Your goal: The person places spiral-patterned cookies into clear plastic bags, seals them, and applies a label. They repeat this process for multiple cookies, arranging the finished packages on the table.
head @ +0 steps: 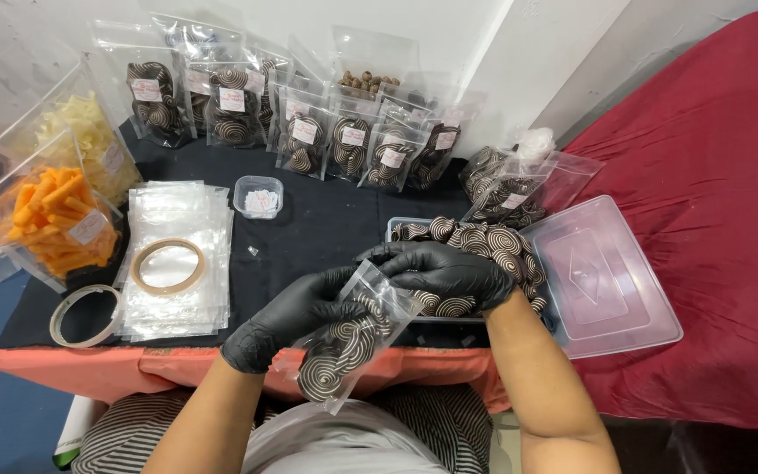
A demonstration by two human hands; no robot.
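My left hand (pixel 287 316), in a black glove, holds a clear plastic pouch (pixel 353 338) partly filled with brown-and-cream spiral cookies. My right hand (pixel 449 270), also gloved, has its fingers at the pouch's open top, just over a blue-rimmed container (pixel 396 226) heaped with the same spiral cookies (pixel 484 246). The pouch tilts toward my lap at the table's front edge.
A stack of empty clear pouches (pixel 177 254) with a tape ring (pixel 168 266) on it lies left. Another tape ring (pixel 76 316) sits nearby. Filled labelled pouches (pixel 309 140) line the back. A clear lid (pixel 607 276) lies right. A small tub (pixel 258 197) and orange snack bags (pixel 54 219) stand left.
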